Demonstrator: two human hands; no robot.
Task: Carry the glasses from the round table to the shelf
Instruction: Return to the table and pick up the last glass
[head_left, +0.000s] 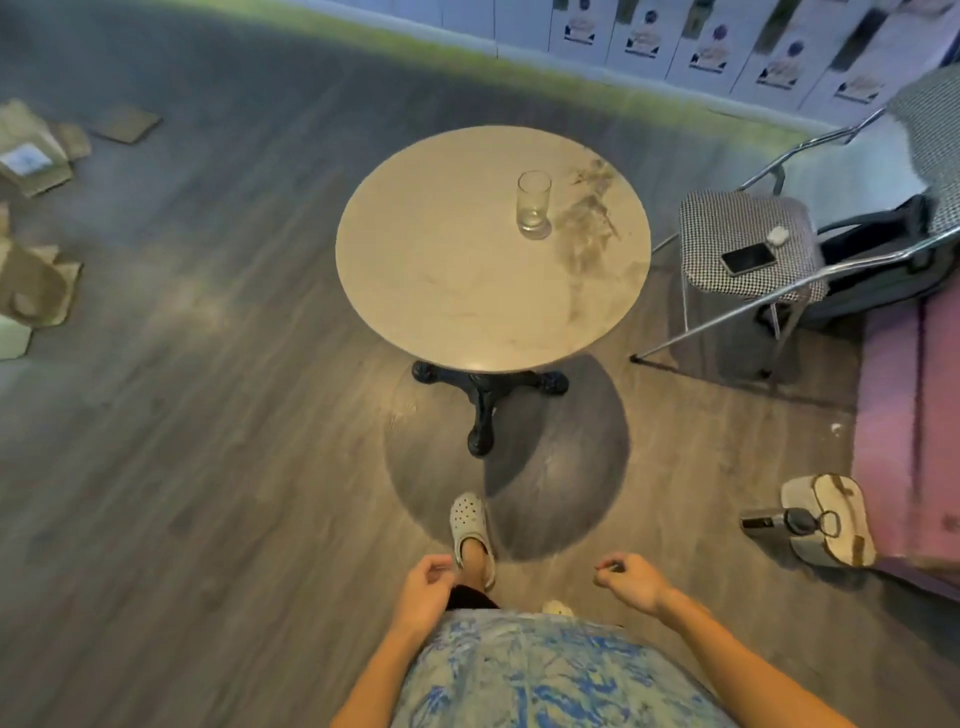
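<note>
One clear drinking glass (533, 203) stands upright on the round marble-topped table (467, 291), towards its far right side. The table rests on a black cast-iron foot. My left hand (425, 590) hangs low in front of my body, fingers loosely curled, holding nothing. My right hand (629, 577) is at the same height, fingers also loosely curled and empty. Both hands are well short of the table, with floor between. No shelf is in view.
A checkered metal-framed chair (748, 244) with a phone (748, 259) on its seat stands right of the table. A pink bench (909, 415) and a bag (826, 519) lie at the right. Flattened cardboard (36, 156) litters the floor at left.
</note>
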